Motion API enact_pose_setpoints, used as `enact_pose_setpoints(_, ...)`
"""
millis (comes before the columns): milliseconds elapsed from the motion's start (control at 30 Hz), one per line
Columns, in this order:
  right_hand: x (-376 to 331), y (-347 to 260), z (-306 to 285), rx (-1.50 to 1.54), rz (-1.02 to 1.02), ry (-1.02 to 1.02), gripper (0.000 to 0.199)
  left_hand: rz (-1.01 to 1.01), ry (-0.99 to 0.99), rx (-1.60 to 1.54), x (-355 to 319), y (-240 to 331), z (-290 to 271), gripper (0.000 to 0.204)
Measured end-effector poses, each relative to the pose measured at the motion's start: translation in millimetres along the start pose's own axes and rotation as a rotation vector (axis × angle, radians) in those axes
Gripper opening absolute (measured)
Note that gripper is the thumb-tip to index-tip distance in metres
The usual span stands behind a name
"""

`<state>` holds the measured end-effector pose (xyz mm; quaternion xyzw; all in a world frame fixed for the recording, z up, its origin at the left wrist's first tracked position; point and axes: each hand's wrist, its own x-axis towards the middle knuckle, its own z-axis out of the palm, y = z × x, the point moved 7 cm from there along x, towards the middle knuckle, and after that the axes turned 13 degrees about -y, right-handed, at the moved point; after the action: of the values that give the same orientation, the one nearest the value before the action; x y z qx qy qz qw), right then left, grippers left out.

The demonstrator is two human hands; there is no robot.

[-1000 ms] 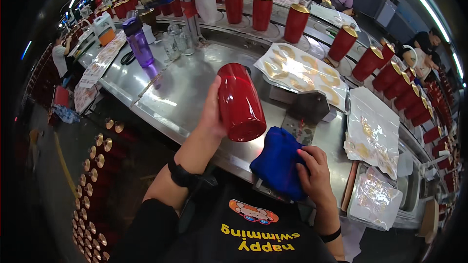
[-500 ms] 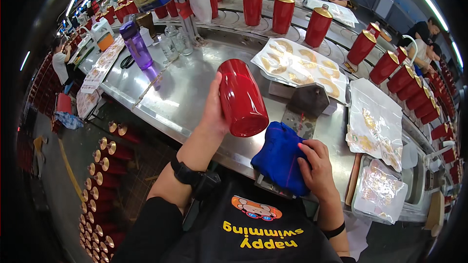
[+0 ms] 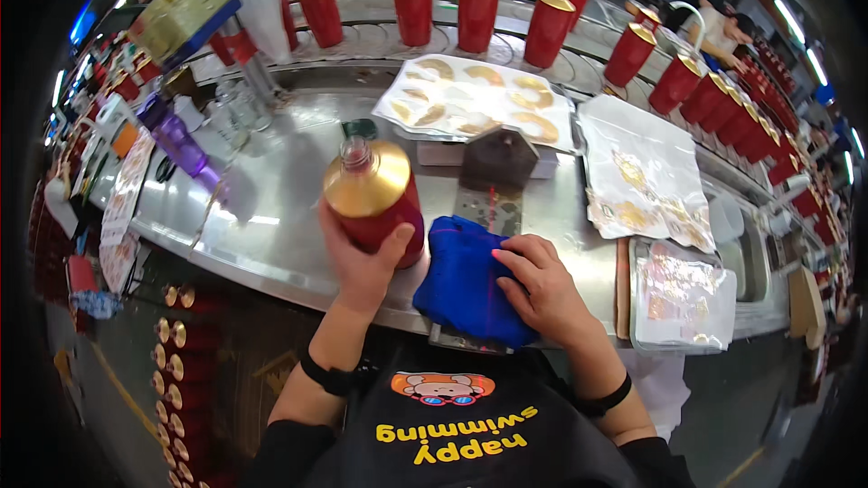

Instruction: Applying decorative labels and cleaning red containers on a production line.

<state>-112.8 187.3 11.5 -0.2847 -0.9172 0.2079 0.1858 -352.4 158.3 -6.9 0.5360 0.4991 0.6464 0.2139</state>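
My left hand (image 3: 354, 260) is wrapped round a red bottle (image 3: 384, 228) with a gold shoulder and a clear threaded neck. The bottle stands nearly upright over the steel bench, its mouth uncapped; whether its base touches the bench I cannot tell. To its right lies a bunched blue cloth (image 3: 470, 280). My right hand (image 3: 547, 294) rests on the cloth's right side, fingers loosely stretched over it and not gripping. Behind the cloth is a dark metal holder (image 3: 497, 158) with an angular upright plate. A small dark green object (image 3: 360, 127) sits just behind the bottle neck.
Sheets with gold crescent decals (image 3: 479, 99) lie behind the holder, and more decal sheets (image 3: 642, 167) to the right. A purple drink bottle (image 3: 172, 136) and glass jars (image 3: 240, 113) stand left. Several red bottles line the conveyor (image 3: 362, 50). Co-workers sit beyond.
My left hand has turned the red bottle from base toward me to mouth up, and lowered it beside the cloth. My right hand stays on the cloth. The view has swung right.
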Motion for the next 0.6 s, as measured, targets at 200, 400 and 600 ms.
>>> enact_pose_setpoints(200, 12, 48, -84, -0.061, 0.108, 0.120, 0.030, 0.020, -0.088, 0.004, -13, -5, 7, 0.109)
enact_pose_setpoints(400, 113, 181, -114, -0.546, 0.436, -0.225, 0.046, -0.048, -0.223, -0.119, -9, -2, -1, 0.106)
enact_pose_setpoints(600, 164, 237, -82, -0.675, 0.569, -0.520, 0.052, -0.105, -0.294, -0.217, -7, -11, -6, 0.110)
